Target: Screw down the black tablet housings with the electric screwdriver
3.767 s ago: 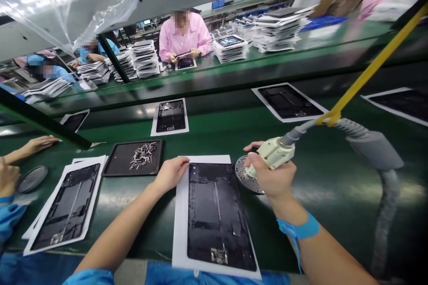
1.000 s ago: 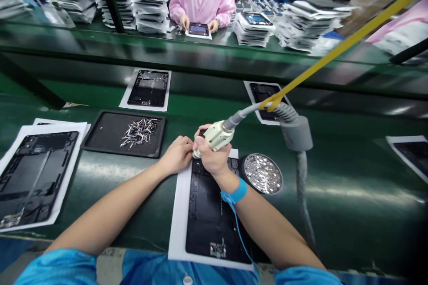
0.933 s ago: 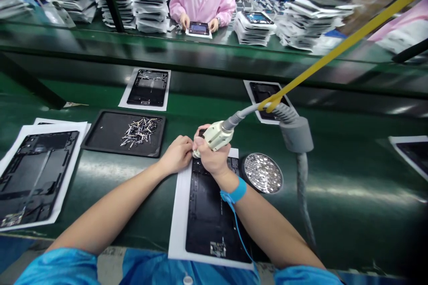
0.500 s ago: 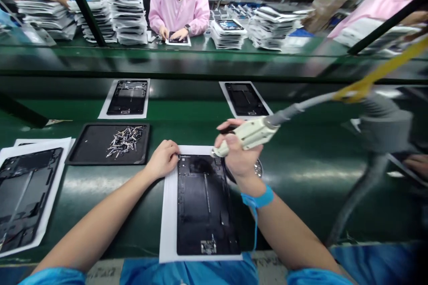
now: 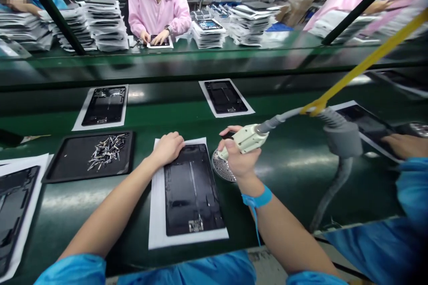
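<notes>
A black tablet back housing lies on a white sheet in front of me. My left hand rests over its upper left corner, fingers stretched across the top edge. My right hand is wrapped round a cream electric screwdriver with a grey cable at its rear. The tool's front end is over a round metal dish of small shiny pieces, right of the housing. Whether the tip touches them is hidden. A blue wrist strap circles my right wrist.
A black tray with a heap of small metal parts is at left. Further housings lie on sheets behind. A yellow strap and grey hose hang at right, near a co-worker's hand. Another person works opposite.
The screwdriver's front end has gone from the housing's upper right corner to over the dish. My left hand has slid further over the housing's top edge. The view has shifted right.
</notes>
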The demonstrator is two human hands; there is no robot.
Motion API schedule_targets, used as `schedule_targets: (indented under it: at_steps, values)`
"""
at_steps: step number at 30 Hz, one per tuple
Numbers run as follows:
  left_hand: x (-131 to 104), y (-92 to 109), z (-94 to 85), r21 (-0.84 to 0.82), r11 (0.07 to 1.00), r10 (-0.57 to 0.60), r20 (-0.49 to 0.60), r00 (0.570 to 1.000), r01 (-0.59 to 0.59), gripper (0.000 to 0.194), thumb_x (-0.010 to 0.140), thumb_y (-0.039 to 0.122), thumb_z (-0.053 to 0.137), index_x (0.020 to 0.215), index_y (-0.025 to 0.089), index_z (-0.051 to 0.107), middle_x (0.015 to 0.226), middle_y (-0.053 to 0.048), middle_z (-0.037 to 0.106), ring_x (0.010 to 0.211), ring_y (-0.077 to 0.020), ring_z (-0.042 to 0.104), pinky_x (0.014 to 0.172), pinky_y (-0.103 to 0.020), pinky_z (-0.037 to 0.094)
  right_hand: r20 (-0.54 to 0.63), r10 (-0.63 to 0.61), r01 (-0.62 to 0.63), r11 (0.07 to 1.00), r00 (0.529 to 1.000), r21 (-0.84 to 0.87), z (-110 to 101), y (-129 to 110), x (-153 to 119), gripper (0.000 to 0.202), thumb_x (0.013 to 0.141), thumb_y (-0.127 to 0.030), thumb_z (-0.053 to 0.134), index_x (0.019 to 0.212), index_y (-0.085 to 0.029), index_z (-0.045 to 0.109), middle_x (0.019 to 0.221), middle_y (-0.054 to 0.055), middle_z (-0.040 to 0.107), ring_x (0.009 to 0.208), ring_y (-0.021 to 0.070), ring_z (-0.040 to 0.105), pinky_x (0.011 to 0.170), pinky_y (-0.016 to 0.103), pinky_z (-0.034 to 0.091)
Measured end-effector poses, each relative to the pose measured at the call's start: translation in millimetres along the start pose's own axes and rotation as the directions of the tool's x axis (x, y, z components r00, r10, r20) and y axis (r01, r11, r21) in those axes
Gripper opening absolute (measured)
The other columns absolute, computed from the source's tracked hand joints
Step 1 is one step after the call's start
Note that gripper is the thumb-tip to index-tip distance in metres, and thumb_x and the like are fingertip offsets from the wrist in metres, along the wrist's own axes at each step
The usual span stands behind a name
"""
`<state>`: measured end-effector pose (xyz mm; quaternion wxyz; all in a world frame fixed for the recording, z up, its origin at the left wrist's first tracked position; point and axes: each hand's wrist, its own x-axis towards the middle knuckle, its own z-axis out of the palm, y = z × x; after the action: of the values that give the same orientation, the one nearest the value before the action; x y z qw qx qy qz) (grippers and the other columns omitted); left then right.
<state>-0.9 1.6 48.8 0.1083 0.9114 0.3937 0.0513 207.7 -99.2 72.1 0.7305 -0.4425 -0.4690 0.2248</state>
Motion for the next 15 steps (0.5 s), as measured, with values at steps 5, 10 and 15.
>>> schedule_targets:
  at_steps: [5,10,15]
  values:
    - [30.8,-16.4,0.5,0.057,0.995,-0.073,-0.115,0.991,0.08,0.029,0.104,0.032,0.046,0.1,0.02,0.071,0.102,-0.011,0.068,0.1,-0.0277,0.061,0.084,-0.039,0.046,0.01,0.014,-0.014,1.0,1.0,0.005,3.2,2.3,2.3,0.027,0.084,-0.034,0.078,0.104,-0.022,0.065,0.087,0.0,0.069,0.049,0.0091,0.061,0.043,0.022,0.051]
    - [36.4,-20.8,2.5,-0.004,0.997,-0.077,-0.147,0.986,0.078,0.027,0.103,0.033,0.048,0.099,0.021,0.072,0.1,-0.011,0.069,0.098,-0.0291,0.061,0.083,-0.041,0.046,0.022,0.039,-0.039,0.999,0.999,0.01,3.5,1.2,1.8,0.028,0.083,-0.034,0.078,0.105,-0.022,0.065,0.087,0.0,0.068,0.05,0.0096,0.061,0.043,0.022,0.051]
    - [34.3,-22.5,6.1,-0.045,0.996,-0.078,-0.168,0.983,0.072,0.026,0.102,0.032,0.05,0.096,0.02,0.072,0.097,-0.011,0.069,0.096,-0.0285,0.06,0.084,-0.041,0.045,0.022,0.052,-0.053,0.998,0.998,0.015,3.8,2.4,0.3,0.029,0.083,-0.035,0.078,0.105,-0.022,0.065,0.085,0.0,0.068,0.05,0.0097,0.061,0.043,0.022,0.051]
